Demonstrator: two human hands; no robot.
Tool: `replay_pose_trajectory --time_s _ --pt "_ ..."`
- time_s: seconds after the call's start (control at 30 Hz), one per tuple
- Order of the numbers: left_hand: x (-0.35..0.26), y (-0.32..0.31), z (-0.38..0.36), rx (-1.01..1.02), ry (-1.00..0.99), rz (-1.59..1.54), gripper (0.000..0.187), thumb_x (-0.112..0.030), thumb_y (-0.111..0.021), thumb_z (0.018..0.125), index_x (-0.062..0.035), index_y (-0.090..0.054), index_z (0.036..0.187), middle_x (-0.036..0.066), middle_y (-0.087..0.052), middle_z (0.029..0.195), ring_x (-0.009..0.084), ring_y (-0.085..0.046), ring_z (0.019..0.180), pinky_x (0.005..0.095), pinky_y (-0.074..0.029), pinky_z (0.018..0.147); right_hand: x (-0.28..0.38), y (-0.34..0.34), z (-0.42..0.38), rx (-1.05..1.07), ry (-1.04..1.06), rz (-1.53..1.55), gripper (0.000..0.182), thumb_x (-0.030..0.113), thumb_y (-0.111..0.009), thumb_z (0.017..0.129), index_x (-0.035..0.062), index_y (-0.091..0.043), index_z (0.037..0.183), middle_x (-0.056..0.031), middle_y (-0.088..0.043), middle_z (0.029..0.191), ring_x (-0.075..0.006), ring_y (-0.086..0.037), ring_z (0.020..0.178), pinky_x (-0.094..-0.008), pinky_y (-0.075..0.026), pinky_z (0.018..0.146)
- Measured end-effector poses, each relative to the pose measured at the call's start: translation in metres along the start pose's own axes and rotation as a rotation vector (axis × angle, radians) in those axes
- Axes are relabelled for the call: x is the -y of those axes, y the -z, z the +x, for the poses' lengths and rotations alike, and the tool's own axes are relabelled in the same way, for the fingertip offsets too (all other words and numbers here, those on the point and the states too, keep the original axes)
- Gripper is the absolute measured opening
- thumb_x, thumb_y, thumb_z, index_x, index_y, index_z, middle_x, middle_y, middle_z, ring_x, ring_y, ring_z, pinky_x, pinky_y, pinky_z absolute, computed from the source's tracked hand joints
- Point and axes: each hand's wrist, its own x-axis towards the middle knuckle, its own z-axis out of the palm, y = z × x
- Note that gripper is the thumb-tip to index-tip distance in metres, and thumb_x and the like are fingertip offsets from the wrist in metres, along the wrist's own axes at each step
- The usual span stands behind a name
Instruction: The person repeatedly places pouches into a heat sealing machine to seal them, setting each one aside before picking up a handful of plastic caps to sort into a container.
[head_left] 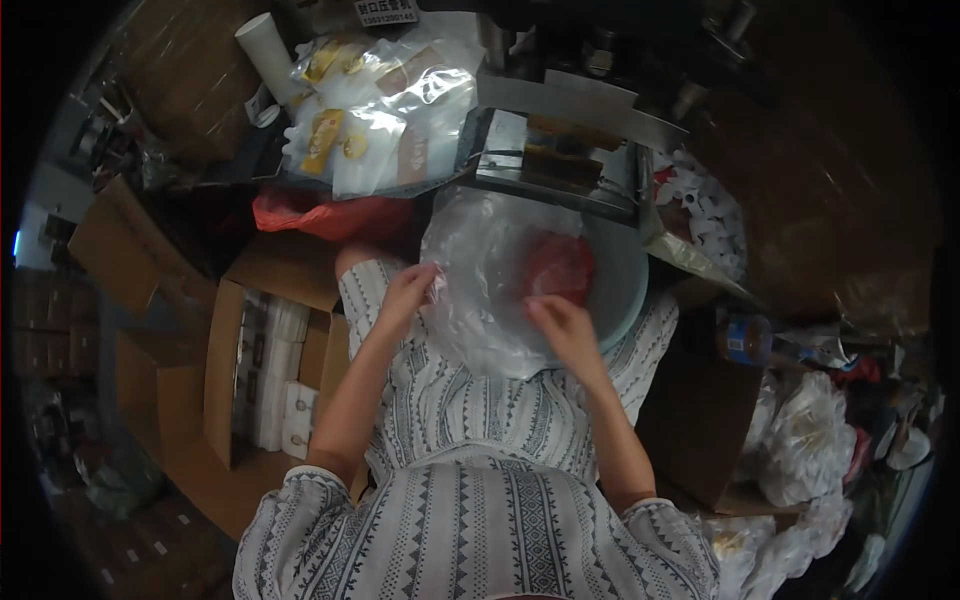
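A large clear plastic bag [465, 300] is spread over my lap and over part of a pale round basin [628, 285]. My left hand [408, 295] pinches the bag's left edge between thumb and fingers. On the other side, my right hand [565, 328] is closed, its fingertips pinching the bag's plastic in front of the basin. Behind these fingertips a red bundle [562, 265] shows in the basin, partly veiled by the plastic; what it is I cannot make out.
Ahead stands a metal press-like machine [560, 150]. Printed pouches [370, 130] are piled left of it, above a red plastic bag [325, 215]. An open carton [225, 370] with white boxes [275, 370] is at left. A bin of white scraps [700, 210] and filled bags [810, 440] are at right.
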Motion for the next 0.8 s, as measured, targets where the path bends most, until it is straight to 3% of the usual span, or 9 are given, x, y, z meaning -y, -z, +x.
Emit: replay_pose_trajectory --time_s 0.07,0.3,0.4,0.47,0.6,0.67,0.8 --pt "0.0 -0.019 -0.018 0.095 0.043 -0.315 0.029 -0.031 -0.058 0.092 -0.0045 -0.064 0.102 0.0 -0.064 0.089 0.0093 -0.06 0.079 0.0239 -0.047 0.071 0.003 -0.047 0.022 -0.078 0.141 0.151 0.024 0.016 -0.062 0.088 -0.0009 -0.063 0.105 -0.0057 -0.066 0.093 -0.011 -0.06 0.087 -0.0233 -0.047 0.079" --pt "-0.002 -0.042 -0.028 0.053 0.129 -0.177 0.022 -0.024 -0.062 0.09 -0.0054 -0.062 0.1 0.002 -0.065 0.094 0.0097 -0.06 0.087 0.0262 -0.048 0.078 0.004 -0.057 0.036 -0.047 0.04 -0.17 0.013 0.011 -0.067 0.082 0.0008 -0.064 0.09 -0.0053 -0.062 0.073 -0.0078 -0.056 0.064 -0.0232 -0.044 0.057" --pt "0.001 -0.053 -0.024 0.105 0.105 -0.418 0.026 -0.029 -0.063 0.089 -0.0055 -0.061 0.101 0.002 -0.064 0.096 0.0091 -0.058 0.087 0.0266 -0.047 0.075 -0.007 -0.055 0.033 -0.156 0.125 -0.15 0.011 0.011 -0.066 0.083 0.0012 -0.063 0.089 -0.005 -0.061 0.069 -0.0073 -0.052 0.057 -0.0237 -0.041 0.052" --pt "-0.048 -0.066 -0.04 0.164 0.428 -0.755 0.031 -0.035 -0.061 0.089 -0.0066 -0.061 0.102 -0.003 -0.061 0.086 0.0068 -0.054 0.076 0.0217 -0.042 0.066 -0.008 -0.053 0.028 -0.205 0.096 -0.133 0.012 0.011 -0.062 0.085 0.0004 -0.061 0.09 -0.0101 -0.061 0.07 -0.0183 -0.059 0.059 -0.0297 -0.045 0.055" --pt "-0.008 -0.052 -0.016 0.143 0.321 -0.572 0.032 -0.035 -0.059 0.091 -0.0058 -0.06 0.104 -0.002 -0.061 0.091 0.0085 -0.055 0.082 0.0241 -0.044 0.072 -0.014 -0.049 0.021 -0.208 0.193 -0.218 0.01 0.01 -0.06 0.087 0.0009 -0.061 0.09 -0.0117 -0.062 0.075 -0.021 -0.06 0.061 -0.0309 -0.045 0.055" --pt "-0.01 -0.044 -0.014 0.121 0.109 -0.188 0.028 -0.025 -0.055 0.094 -0.0031 -0.058 0.111 0.004 -0.063 0.106 0.0151 -0.058 0.098 0.0311 -0.046 0.088 -0.016 -0.045 0.017 -0.259 0.183 -0.239 0.01 0.01 -0.059 0.087 0.001 -0.061 0.09 -0.0124 -0.062 0.079 -0.0244 -0.06 0.063 -0.0319 -0.046 0.056" --pt "-0.013 -0.039 -0.013 0.2 0.113 -0.503 0.024 -0.019 -0.056 0.093 -0.0024 -0.06 0.109 0.004 -0.064 0.104 0.0135 -0.058 0.097 0.0302 -0.046 0.087 -0.021 -0.036 0.012 -0.32 0.174 -0.266 0.01 0.01 -0.059 0.087 0.001 -0.061 0.09 -0.0129 -0.062 0.08 -0.0258 -0.06 0.064 -0.0326 -0.046 0.056"
